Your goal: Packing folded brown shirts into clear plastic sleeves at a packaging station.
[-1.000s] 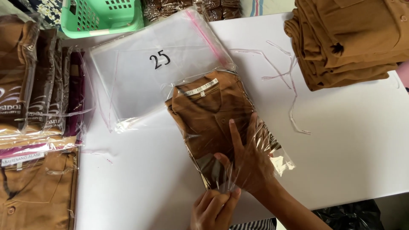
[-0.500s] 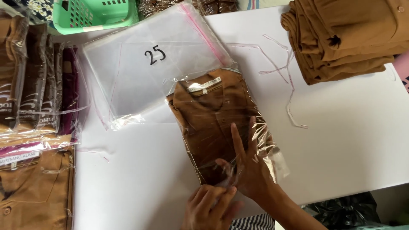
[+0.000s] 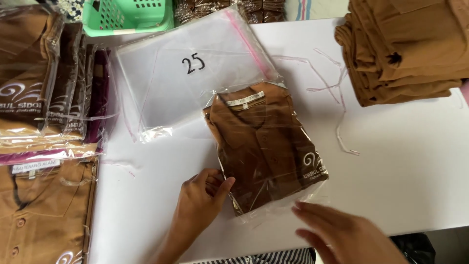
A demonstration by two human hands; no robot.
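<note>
A folded brown polo shirt in a clear plastic bag (image 3: pixel 264 146) lies on the white table (image 3: pixel 405 171), collar away from me. My left hand (image 3: pixel 200 205) grips the bag's near left edge between thumb and fingers. My right hand (image 3: pixel 342 234) hovers with fingers spread just off the bag's near right corner, blurred and holding nothing. A stack of empty clear bags (image 3: pixel 190 73) with a pink seal strip lies just beyond the bagged shirt.
Bagged brown and purple shirts (image 3: pixel 44 98) are piled at the left, another bagged brown shirt (image 3: pixel 44 210) at the near left. Unbagged folded brown shirts (image 3: pixel 405 49) are stacked at the far right. A green basket (image 3: pixel 127 17) stands at the back. Loose plastic strips (image 3: pixel 337 98) lie between.
My right hand has lifted off the bagged shirt and drawn back toward me. My left hand has moved up onto the bag's near left edge. The bag's open end now lies flat.
</note>
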